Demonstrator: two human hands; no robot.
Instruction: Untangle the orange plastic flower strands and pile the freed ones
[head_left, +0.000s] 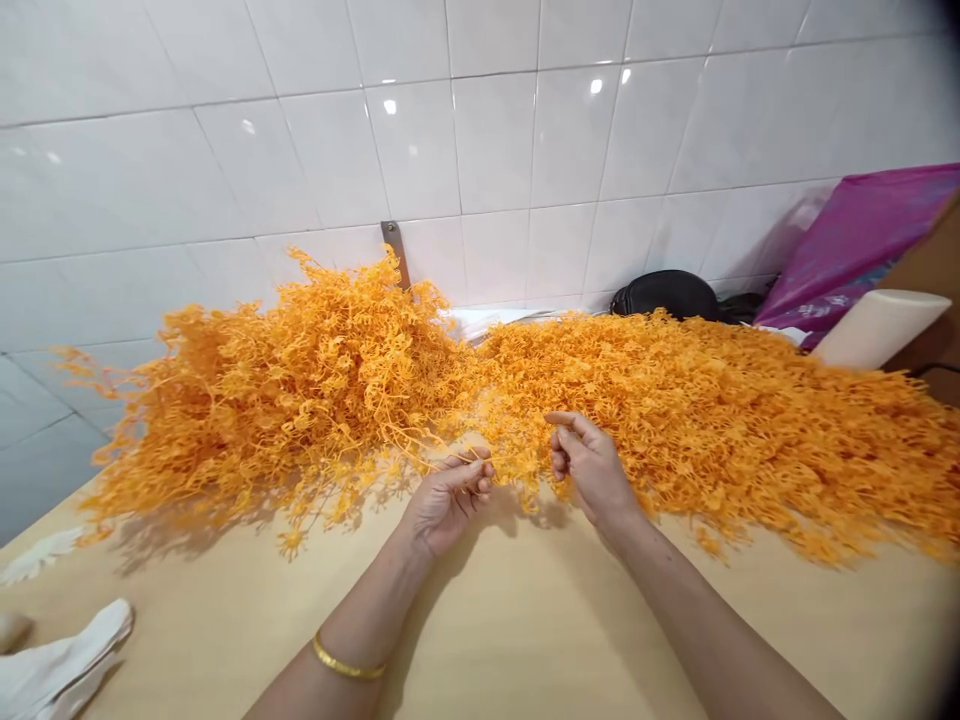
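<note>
My left hand [448, 508] is closed, pinching the thin end of an orange plastic sprig [401, 432] between thumb and fingers. The sprig's stems run up and left into a tall, bushy heap of orange plastic sprigs [300, 370]. A short gap to the right, my right hand [598, 474] hovers by the near edge of a lower, wide heap of orange pieces [712, 420]. Its index finger points left, its thumb sits a little below, and the other fingers curl in. I see nothing between that finger and thumb.
Both heaps lie on a pale wooden table [525, 620] against a white tiled wall [495, 140]. White gloves [67, 655] rest at the front left. Behind the right heap are a black case [667, 293], a purple bag [847, 250] and a tilted off-white cylinder [877, 330].
</note>
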